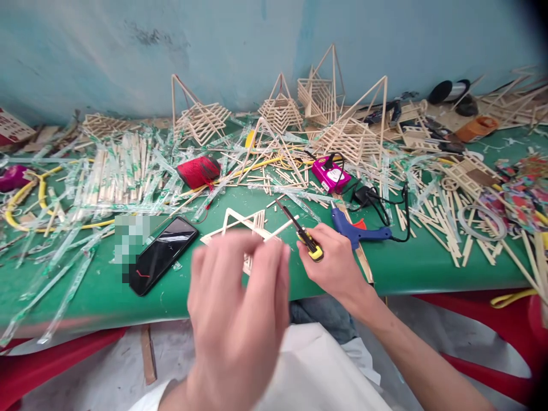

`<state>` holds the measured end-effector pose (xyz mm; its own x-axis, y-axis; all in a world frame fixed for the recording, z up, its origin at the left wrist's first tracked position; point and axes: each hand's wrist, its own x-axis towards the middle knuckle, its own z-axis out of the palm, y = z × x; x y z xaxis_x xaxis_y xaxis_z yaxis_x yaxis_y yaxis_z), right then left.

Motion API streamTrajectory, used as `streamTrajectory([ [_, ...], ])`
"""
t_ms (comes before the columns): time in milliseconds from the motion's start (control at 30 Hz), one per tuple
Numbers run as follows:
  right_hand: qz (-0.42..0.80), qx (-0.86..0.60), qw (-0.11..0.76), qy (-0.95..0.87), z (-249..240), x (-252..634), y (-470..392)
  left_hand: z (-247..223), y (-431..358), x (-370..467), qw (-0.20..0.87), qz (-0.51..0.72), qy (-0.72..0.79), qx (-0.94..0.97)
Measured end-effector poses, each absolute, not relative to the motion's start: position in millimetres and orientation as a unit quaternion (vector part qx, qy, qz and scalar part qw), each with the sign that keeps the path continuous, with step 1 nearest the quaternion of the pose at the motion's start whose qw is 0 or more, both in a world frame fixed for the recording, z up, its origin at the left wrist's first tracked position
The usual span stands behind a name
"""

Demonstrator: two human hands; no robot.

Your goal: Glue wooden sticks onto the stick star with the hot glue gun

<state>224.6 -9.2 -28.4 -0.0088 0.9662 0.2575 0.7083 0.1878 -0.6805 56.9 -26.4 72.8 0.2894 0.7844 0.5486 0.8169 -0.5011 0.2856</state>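
Observation:
My left hand is raised close to the camera, slightly blurred, with its fingers curled together; anything between the fingertips is hidden. My right hand grips a screwdriver with a yellow and black handle, its dark shaft pointing up and left. Behind the left hand, partly covered by it, a star-like frame of thin wooden sticks lies on the green table. Just right of my right hand lies a blue glue gun with an orange trigger, by a wooden strip.
A black phone lies at left, near a spool of red thread. Stacked stick frames line the wall. A magenta power box, black cables, loose sticks and plastic wrappers cover much of the table. Red chairs stand below.

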Motion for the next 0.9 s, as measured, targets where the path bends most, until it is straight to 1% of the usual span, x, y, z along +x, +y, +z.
streamTrajectory([
  [33, 0.186, -0.611, 0.352, -0.684, -27.8, 225.3, -8.5, 67.2, -36.1, 58.5, -0.024, -0.379, -0.465, -0.800],
  [100, 0.189, -0.615, 0.354, -0.679, -26.9, 226.5, -7.9, 47.7, -45.6, 64.8, -0.166, -0.365, -0.444, -0.801],
  [167, 0.190, -0.619, 0.355, -0.674, -26.2, 226.9, -8.1, 22.0, -39.7, 74.4, -0.236, -0.362, -0.530, -0.730],
  [233, 0.194, -0.619, 0.352, -0.675, -25.7, 226.3, -8.8, -1.3, -23.9, 85.9, -0.335, -0.382, -0.558, -0.656],
  [300, 0.199, -0.615, 0.352, -0.677, -25.2, 225.9, -9.5, -16.1, -7.6, 97.3, -0.454, -0.387, -0.532, -0.600],
  [367, 0.201, -0.610, 0.360, -0.676, -24.8, 226.3, -9.8, -21.4, 3.4, 106.4, -0.560, -0.393, -0.483, -0.546],
  [433, 0.198, -0.609, 0.373, -0.671, -24.7, 227.9, -10.0, -20.6, 8.8, 111.9, -0.619, -0.392, -0.443, -0.516],
  [667, 0.189, -0.597, 0.405, -0.667, -31.7, 232.3, -19.1, -15.8, 12.3, 113.0, -0.648, -0.383, -0.413, -0.513],
  [900, 0.185, -0.593, 0.403, -0.672, -37.0, 236.1, -27.5, -13.7, 8.4, 117.2, -0.603, -0.384, -0.425, -0.556],
])
